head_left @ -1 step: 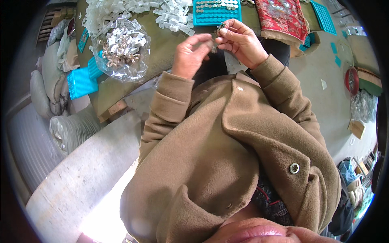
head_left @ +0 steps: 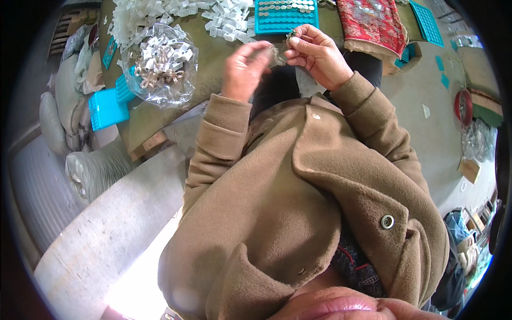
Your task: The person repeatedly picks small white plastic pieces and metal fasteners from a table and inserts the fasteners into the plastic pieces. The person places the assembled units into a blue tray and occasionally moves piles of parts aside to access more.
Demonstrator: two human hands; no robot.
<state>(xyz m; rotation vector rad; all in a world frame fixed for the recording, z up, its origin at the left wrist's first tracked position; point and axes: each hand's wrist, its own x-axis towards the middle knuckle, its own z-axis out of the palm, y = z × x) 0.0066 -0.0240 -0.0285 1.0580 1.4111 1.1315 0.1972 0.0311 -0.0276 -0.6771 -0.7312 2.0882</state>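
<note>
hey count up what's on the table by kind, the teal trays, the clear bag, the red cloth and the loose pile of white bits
Teal grid trays: 4 in view, some partly hidden
Clear plastic bag of small pieces: 1
Red patterned cloth: 1
Pile of white pieces: 1 heap, pieces too many to count
Total: 7

Turquoise gridded tray (head_left: 285, 16), red patterned cloth (head_left: 372, 21), tan coat (head_left: 298, 197).

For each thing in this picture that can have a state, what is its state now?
left hand: raised, blurred, fingers at a small piece
right hand: fingertips pinching the small piece
small piece: held between both hands, above the table edge
clear bag: open, full of small parts
teal tray: flat on the table, slots partly filled
brown coat: buttoned
</note>
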